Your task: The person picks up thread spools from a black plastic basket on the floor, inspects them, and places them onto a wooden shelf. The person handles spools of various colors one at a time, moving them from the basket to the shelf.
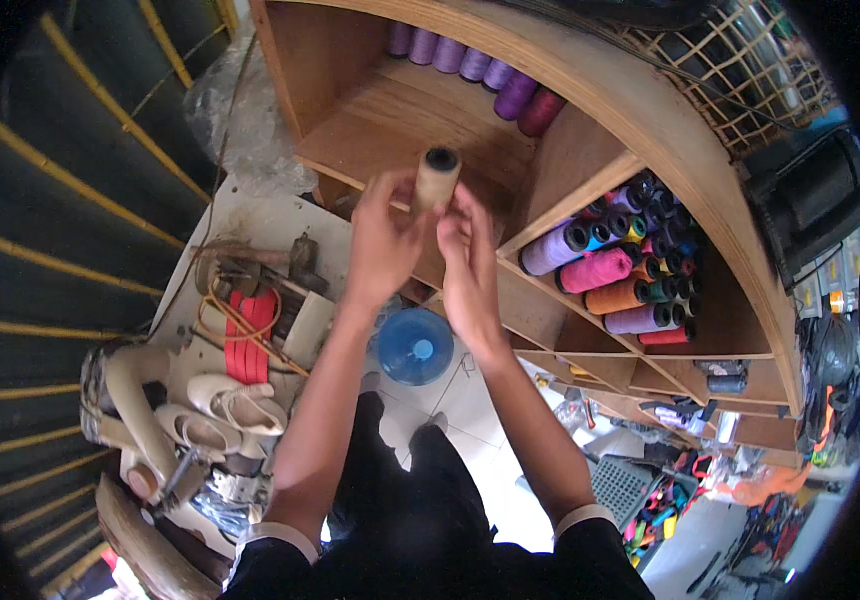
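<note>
A tan spool (437,188) is held upright, slightly tilted, in front of the left compartment of a wooden shelf (520,325). It is gripped between the curled fingers of the left hand (387,228) and the right hand (466,240); its lower end is partly covered by the fingers, and the share borne by each hand cannot be told. The dark core is exposed at its top. At the far side of this compartment, a row of purple spools (472,64) is partly cut off by the shelf's front board. In the right compartment, mixed-colour spools are stacked, the pink spool (595,270) being clearly seen and the rear ones obscured. On the desk (175,345) at left, a red bundle (249,340) is crossed by cords. A blue bottle (414,346) is seen below the hands, its base hidden.
</note>
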The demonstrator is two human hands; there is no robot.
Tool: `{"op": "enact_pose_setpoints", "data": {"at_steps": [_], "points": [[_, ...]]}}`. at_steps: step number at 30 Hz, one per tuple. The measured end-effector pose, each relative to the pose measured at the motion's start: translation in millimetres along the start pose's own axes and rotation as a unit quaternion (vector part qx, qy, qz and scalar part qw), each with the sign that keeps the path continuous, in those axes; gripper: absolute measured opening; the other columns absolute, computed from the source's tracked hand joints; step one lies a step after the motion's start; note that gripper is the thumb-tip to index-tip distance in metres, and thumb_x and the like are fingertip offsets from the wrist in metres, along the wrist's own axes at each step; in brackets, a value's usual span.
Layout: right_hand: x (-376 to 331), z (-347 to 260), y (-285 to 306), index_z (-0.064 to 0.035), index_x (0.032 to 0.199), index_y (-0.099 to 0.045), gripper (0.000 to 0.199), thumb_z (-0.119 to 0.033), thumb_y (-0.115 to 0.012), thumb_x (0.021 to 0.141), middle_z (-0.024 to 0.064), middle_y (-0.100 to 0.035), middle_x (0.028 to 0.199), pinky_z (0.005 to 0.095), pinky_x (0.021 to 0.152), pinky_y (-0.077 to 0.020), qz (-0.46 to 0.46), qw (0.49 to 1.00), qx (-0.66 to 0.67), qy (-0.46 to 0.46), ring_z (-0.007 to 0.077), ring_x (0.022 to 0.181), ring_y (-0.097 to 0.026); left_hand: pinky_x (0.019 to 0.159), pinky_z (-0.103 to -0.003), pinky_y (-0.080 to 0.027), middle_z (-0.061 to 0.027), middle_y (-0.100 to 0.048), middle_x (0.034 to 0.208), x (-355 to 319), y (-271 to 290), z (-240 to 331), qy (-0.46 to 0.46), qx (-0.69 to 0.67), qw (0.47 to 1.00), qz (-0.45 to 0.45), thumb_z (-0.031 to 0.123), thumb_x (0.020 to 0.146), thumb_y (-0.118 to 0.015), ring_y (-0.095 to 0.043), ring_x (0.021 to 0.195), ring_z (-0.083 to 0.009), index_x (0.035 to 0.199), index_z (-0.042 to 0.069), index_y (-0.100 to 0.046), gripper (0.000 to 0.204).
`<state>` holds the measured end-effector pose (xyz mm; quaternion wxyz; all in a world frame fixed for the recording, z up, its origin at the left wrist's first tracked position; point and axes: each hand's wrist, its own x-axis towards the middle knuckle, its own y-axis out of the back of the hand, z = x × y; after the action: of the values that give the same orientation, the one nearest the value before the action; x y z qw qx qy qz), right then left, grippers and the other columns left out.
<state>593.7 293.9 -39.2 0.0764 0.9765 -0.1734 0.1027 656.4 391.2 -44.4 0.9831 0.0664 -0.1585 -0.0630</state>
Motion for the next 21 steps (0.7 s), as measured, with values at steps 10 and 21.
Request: {"op": "enact_pose_setpoints", "data": {"at_steps": [10, 21], "points": [[138.6, 27.9, -32.5, -0.0036, 0.14, -0.03, 0.071, -0.047, -0.053, 0.09, 0.0221, -0.035, 0.14, 0.0448, 0.105, -0.0309, 0.179, 0.978, -0.099, -0.034, 0.0378, 0.13, -0.034, 0.082, -0.037, -0.048, -0.019, -0.064, 0.099, 163.3, -58.1, -64.7, -0.101, -0.086, 0.986, -0.104, 0.006, 0.076, -0.067, -0.063, 0.093, -0.0299, 0.108, -0.003, -0.056, 0.035], [181.9, 35.5, -41.7, -0.0057, 0.146, -0.015, 0.088, -0.05, -0.058, 0.084, 0.0276, -0.019, 0.141, 0.0479, 0.109, -0.0231, 0.305, 0.935, -0.152, -0.098, 0.0427, 0.132, -0.024, 0.084, -0.039, -0.047, -0.0238, -0.063, 0.105, 222.1, -115.4, -114.3, -0.182, -0.109, 0.965, -0.156, 0.016, 0.083, -0.055, -0.061, 0.098, -0.0375, 0.108, 0.001, -0.058, 0.029]]}}
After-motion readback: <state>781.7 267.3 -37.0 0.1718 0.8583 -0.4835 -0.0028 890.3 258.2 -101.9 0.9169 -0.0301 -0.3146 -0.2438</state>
